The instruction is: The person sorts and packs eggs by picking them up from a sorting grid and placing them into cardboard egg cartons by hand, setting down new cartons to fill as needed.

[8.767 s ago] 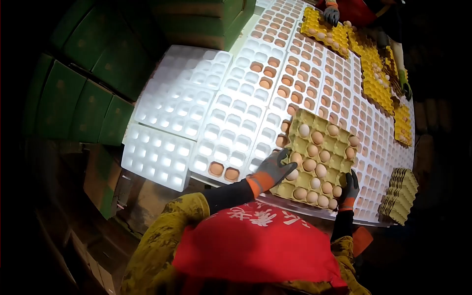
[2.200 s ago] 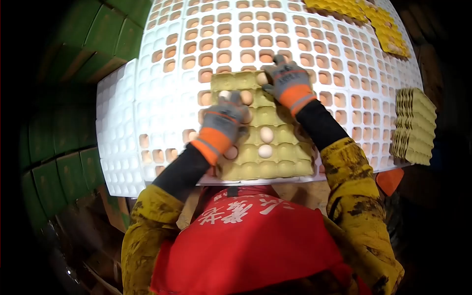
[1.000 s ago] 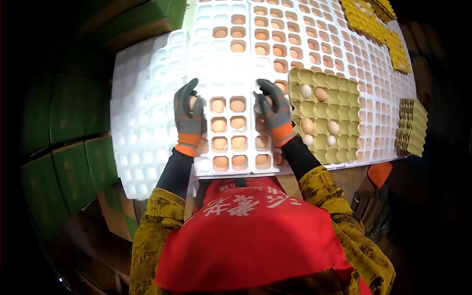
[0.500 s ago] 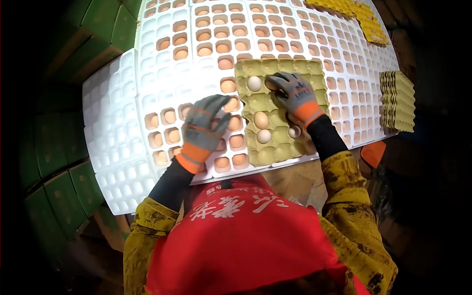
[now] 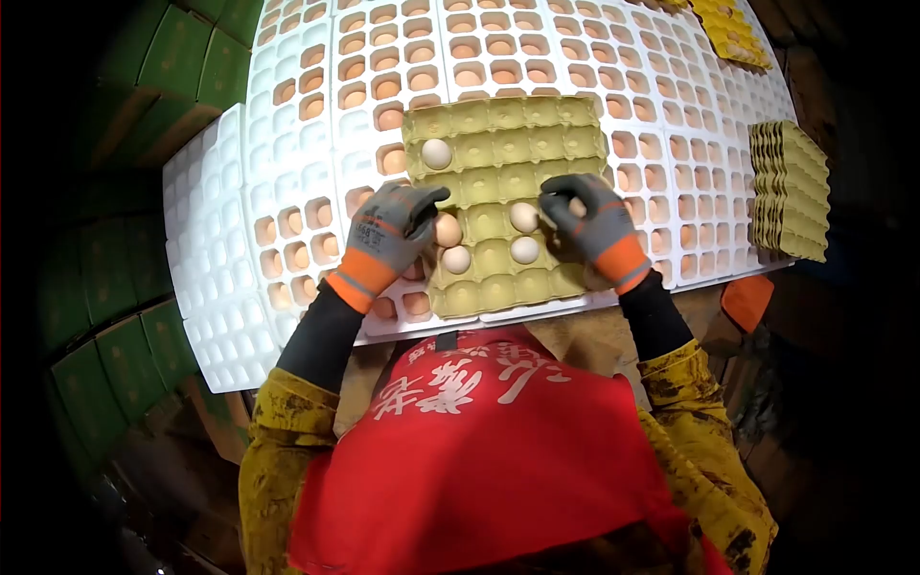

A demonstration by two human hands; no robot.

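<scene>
Egg tray [image 5: 508, 144] of yellow-green pulp lies flat on the white plastic grid trays [image 5: 316, 115] covering the lit worktop, its long axis running near to far; green cartons [image 5: 182, 57] stand in the dark on the left. Left hand [image 5: 393, 235] curls around an egg [image 5: 448, 231] at the tray's left edge; right hand [image 5: 594, 225] grips an egg at its right.

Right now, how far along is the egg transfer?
Mostly done: the pulp tray shows only about five eggs. In hand: left hand by an egg, right hand over another. Left: the lone egg and the middle ones; white grid cells remain unfilled.
</scene>
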